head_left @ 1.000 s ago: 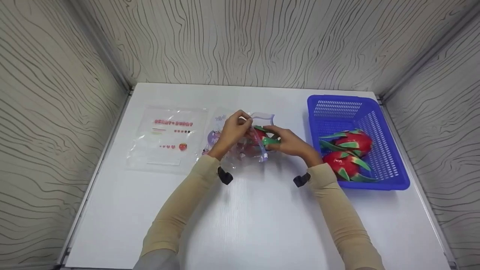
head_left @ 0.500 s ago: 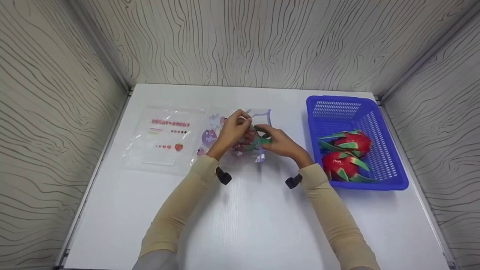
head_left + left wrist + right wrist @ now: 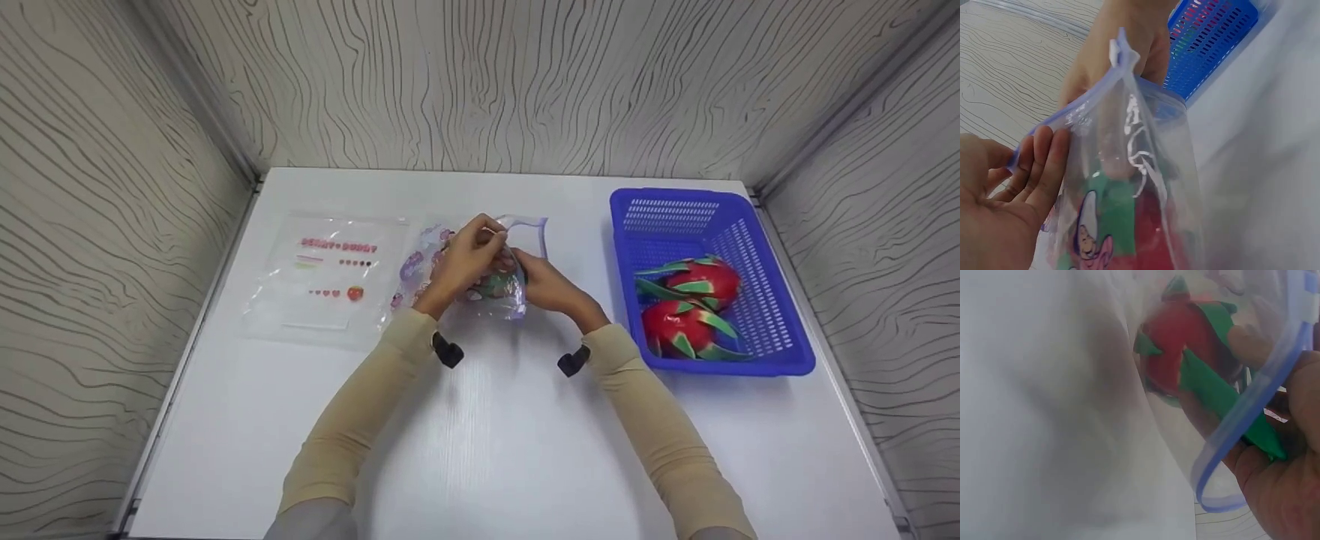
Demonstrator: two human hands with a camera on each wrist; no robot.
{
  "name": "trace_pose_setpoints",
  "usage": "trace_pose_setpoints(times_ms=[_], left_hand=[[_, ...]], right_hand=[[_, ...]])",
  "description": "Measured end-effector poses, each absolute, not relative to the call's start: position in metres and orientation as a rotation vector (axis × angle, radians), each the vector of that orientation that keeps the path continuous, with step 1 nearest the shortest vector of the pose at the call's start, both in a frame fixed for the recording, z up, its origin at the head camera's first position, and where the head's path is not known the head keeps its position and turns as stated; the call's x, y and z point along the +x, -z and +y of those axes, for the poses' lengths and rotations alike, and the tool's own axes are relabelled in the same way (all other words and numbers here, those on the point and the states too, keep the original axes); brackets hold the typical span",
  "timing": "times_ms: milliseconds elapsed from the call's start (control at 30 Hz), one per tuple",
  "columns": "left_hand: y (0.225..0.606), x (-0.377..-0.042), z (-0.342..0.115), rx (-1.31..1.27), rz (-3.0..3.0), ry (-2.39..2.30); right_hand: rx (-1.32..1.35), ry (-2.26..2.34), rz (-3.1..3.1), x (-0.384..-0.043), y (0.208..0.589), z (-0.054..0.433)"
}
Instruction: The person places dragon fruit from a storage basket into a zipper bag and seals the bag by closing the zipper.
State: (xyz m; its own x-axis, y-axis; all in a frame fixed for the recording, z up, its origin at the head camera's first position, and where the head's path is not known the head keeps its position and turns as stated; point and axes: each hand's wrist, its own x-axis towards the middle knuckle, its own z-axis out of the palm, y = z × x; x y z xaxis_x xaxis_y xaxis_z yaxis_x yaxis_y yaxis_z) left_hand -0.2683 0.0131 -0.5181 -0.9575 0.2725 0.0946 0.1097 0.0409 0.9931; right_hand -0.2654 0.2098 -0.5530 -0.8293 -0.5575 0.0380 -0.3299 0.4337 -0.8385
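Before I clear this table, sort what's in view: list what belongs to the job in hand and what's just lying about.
In the job:
- purple-edged zip bag
- dragon fruit inside it
- likely the two matching dragon fruits in the blue basket

Just lying about, it seems:
- flat strawberry-print bag, perhaps a spare

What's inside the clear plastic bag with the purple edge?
A red dragon fruit with green leaves, gripped by the right hand, which reaches in. In the head view, the left hand covers part of the bag, hiding some of the fruit.
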Motion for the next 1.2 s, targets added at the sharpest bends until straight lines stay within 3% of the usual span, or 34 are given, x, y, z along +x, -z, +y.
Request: trace_pose_setpoints(times_ms=[400,1200], left_hand=[[0.516,-0.268,0.012,0.404,2.157,-2.1],[0.517,-0.268,0.01,0.351,2.145,-2.127]], right_hand=[[-0.796,1.311,2.332,-0.268,0.554,0.199],[-0.666,1.197,2.42,-0.261,0.549,0.224]])
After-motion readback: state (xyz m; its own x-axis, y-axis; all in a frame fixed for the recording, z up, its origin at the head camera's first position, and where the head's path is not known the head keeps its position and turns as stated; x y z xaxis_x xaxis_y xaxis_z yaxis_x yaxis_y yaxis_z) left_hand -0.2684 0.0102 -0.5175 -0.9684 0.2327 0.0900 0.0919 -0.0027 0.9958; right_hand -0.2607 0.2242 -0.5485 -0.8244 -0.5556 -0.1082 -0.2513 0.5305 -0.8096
